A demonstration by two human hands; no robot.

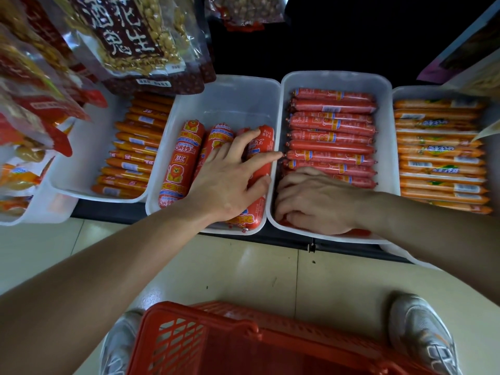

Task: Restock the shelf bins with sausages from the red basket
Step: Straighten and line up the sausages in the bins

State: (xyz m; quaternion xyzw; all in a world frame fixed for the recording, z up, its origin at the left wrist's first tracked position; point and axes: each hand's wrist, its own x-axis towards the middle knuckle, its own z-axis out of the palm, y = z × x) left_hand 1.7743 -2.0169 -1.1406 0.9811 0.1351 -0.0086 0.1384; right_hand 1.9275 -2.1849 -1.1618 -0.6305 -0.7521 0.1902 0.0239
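Several white shelf bins stand side by side. The middle bin [232, 104] holds fat red sausages [180, 163]. My left hand [232, 180] lies on them with fingers spread, the thumb against the rightmost fat sausage [261, 158]. To its right, another bin [335, 77] holds a stack of thin red sausages [332, 136]. My right hand [316, 201] is at that bin's near end, fingers curled down onto thin red sausages [357, 232] beneath it. The red basket [205, 334] sits on the floor between my feet; its contents are not visible.
Bins of thin orange sausages sit at the left [132, 150] and far right [438, 152]. Bags of peanuts [135, 36] and other snacks hang above the left bins. My grey shoes [424, 334] flank the basket on a pale tiled floor [243, 269].
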